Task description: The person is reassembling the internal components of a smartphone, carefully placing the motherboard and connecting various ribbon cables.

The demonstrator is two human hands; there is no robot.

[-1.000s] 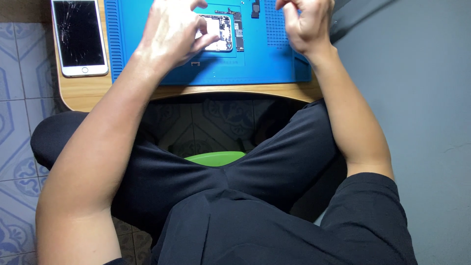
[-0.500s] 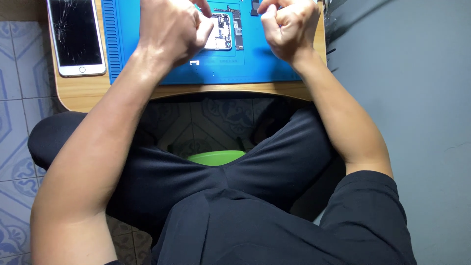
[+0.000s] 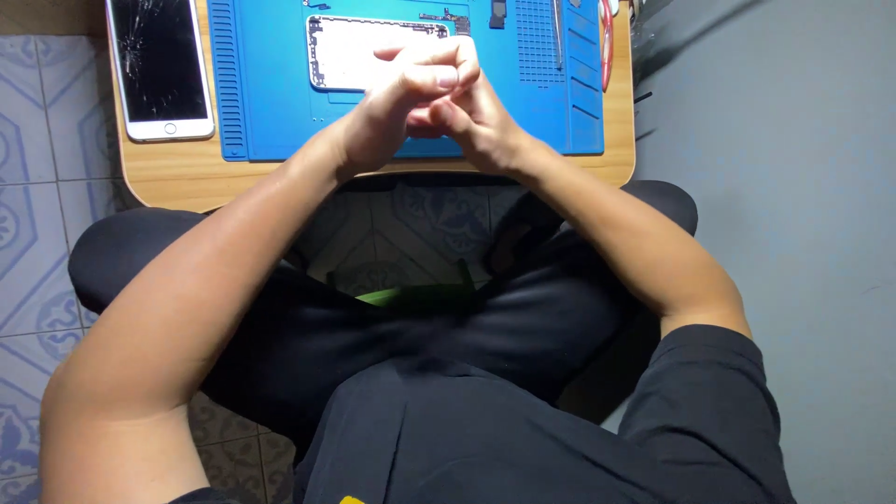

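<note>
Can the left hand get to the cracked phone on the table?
Probably yes. The cracked phone lies face up on the wooden table, left of the blue mat, with nothing on it or in the path. The left hand is pressed against the right hand over the mat, and would have to let go first.

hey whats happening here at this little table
A seated person has both hands pressed together above a blue work mat on a small wooden table: the left hand and right hand meet fingertip to fingertip, and whether they pinch anything is hidden. Behind them on the mat lies an opened phone shell, with small parts near the far edge. A phone with a cracked screen lies beside the mat.
</note>
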